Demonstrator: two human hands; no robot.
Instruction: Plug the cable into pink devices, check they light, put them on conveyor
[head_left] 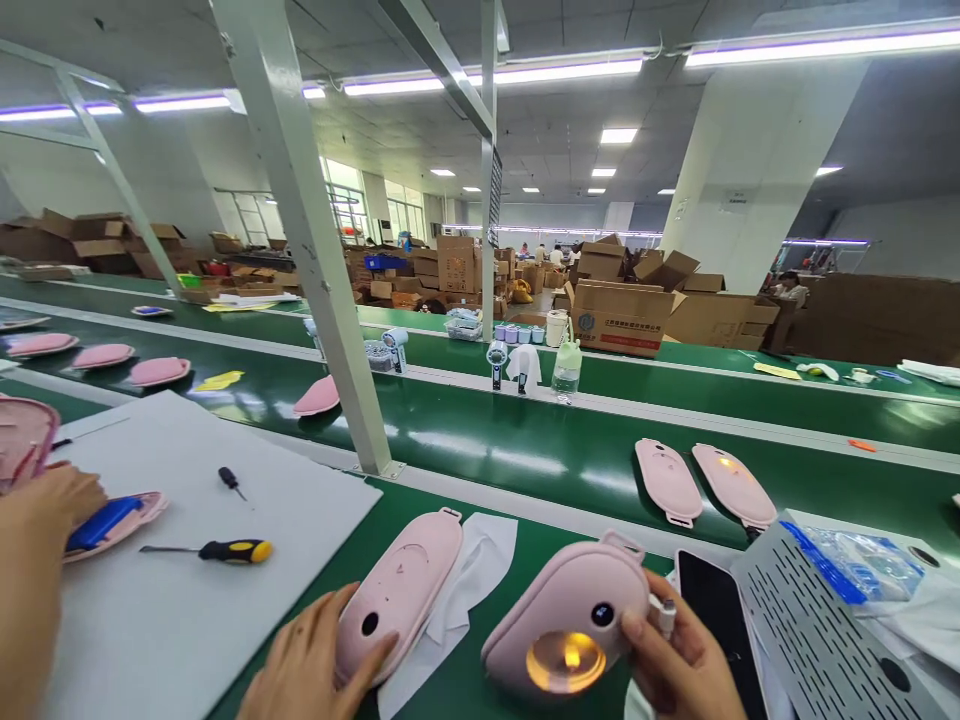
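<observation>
While the green desk [506, 570] spreads near, the right hand's grip [694, 665] clasps the right edge of a tilted, amber-lit pink oval case [559, 600]; leftward, the left hand's grip [307, 655] grasps an unlit pink oval case [420, 560] by its near end.

Pair of bare hands [311, 655]

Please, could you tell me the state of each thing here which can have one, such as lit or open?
Device in right hand: lit, tilted up
Device under left hand: unlit, lying down
Left device on belt: unlit
Right device on belt: lit
Phone: screen dark
Pink shell by co-worker's hand: open, blue part inside
Yellow-black screwdriver: lying flat
Ceiling lamps: on
</observation>
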